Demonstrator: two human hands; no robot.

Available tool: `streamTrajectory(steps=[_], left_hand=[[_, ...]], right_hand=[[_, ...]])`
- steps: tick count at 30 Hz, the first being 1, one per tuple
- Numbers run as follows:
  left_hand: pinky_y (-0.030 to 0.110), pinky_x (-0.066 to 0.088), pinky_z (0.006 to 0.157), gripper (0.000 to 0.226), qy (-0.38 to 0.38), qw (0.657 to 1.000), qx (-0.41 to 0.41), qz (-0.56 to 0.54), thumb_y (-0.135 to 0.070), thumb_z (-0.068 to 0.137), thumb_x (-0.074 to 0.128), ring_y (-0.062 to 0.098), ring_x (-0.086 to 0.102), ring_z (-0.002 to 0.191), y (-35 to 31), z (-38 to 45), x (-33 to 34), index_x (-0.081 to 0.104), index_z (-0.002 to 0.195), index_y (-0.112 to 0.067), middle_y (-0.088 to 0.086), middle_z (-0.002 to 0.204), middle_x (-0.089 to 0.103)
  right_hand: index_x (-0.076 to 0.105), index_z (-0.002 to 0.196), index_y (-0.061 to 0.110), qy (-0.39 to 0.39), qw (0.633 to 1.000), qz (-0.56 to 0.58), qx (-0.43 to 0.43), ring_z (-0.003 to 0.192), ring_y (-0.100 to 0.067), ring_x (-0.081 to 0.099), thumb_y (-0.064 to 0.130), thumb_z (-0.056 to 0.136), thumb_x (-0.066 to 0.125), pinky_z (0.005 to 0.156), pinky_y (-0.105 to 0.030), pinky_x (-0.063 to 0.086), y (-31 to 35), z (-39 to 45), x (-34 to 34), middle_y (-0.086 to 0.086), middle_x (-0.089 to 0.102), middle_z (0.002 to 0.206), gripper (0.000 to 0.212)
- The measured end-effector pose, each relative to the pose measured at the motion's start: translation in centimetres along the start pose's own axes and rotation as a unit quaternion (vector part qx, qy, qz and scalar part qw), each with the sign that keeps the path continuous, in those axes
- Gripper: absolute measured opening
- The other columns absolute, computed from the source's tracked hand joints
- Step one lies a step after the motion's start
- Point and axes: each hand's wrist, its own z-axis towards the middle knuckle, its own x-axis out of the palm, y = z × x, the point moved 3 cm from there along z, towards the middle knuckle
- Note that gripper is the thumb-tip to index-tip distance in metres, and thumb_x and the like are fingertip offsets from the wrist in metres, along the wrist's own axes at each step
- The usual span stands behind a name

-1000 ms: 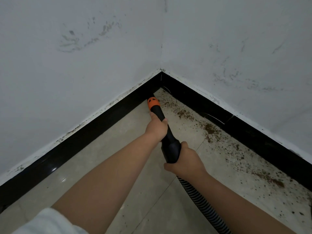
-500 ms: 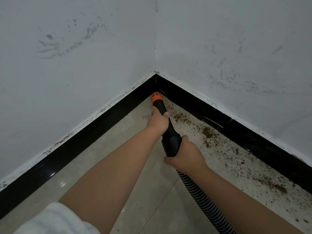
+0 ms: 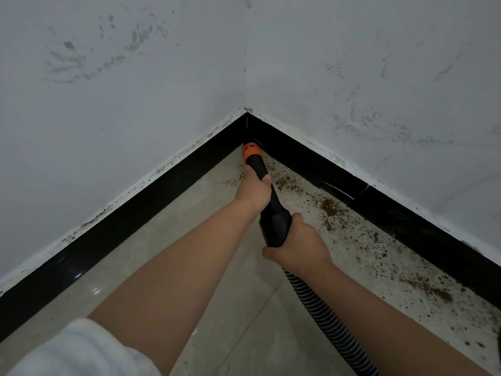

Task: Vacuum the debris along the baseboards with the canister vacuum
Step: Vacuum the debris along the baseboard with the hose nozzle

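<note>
Centre frame, both hands hold the black vacuum nozzle [image 3: 261, 183]: left hand [image 3: 253, 192] clamped mid-tube, right hand [image 3: 296, 244] clamped at the hose end. Its orange tip [image 3: 250, 151] sits in the baseboard [image 3: 406, 221] corner. Brown debris [image 3: 329, 206] trails toward lower right; next, probably sweep along it.

Black nozzle [image 3: 264, 191] tipped orange, black-and-grey striped hose [image 3: 322, 318], brown debris [image 3: 329, 206] — glossy black baseboards [image 3: 135, 210].
</note>
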Motion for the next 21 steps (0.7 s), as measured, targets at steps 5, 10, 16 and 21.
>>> streamTrajectory(steps=[5,10,16,21], left_hand=[[0.038,0.039,0.105,0.062,0.021,1.0,0.001,-0.018,-0.029,0.102,0.032,0.031,0.041,0.129,0.0,-1.3,1.6,-0.004,0.151,-0.019,0.011,0.15,0.031],[0.042,0.04,0.104,0.063,0.047,0.999,-0.001,-0.015,-0.03,0.102,0.032,0.033,0.043,0.127,0.0,-2.9,3.8,-0.007,0.15,-0.02,0.014,0.148,0.034],[0.042,0.04,0.104,0.064,0.064,0.998,-0.009,-0.016,-0.031,0.101,0.032,0.033,0.043,0.127,-0.1,-4.4,5.3,-0.007,0.15,-0.019,0.014,0.147,0.035],[0.04,0.037,0.107,0.063,0.06,0.998,-0.004,-0.035,-0.031,0.101,0.033,0.032,0.04,0.13,-0.2,-5.2,5.2,-0.006,0.15,-0.018,0.015,0.149,0.032]], right_hand=[[0.034,0.096,0.016,-0.003,1.0,-0.013,0.017,0.072,-0.017,0.054,0.036,0.071,0.074,0.057,-0.029,0.048,-1.2,-1.7,-1.0,0.006,0.044,0.078,0.052],[0.035,0.097,0.016,-0.005,0.999,-0.032,0.033,0.07,-0.014,0.053,0.037,0.07,0.074,0.056,-0.029,0.049,-3.1,-3.7,-2.0,0.006,0.045,0.079,0.053],[0.036,0.097,0.015,-0.01,0.998,-0.047,0.048,0.064,-0.01,0.05,0.036,0.069,0.075,0.05,-0.025,0.045,-4.4,-5.4,-2.9,0.005,0.046,0.078,0.053],[0.036,0.098,0.015,-0.01,0.997,-0.06,0.046,0.063,-0.01,0.049,0.037,0.069,0.075,0.049,-0.025,0.042,-4.2,-5.8,-3.2,0.003,0.046,0.079,0.052]])
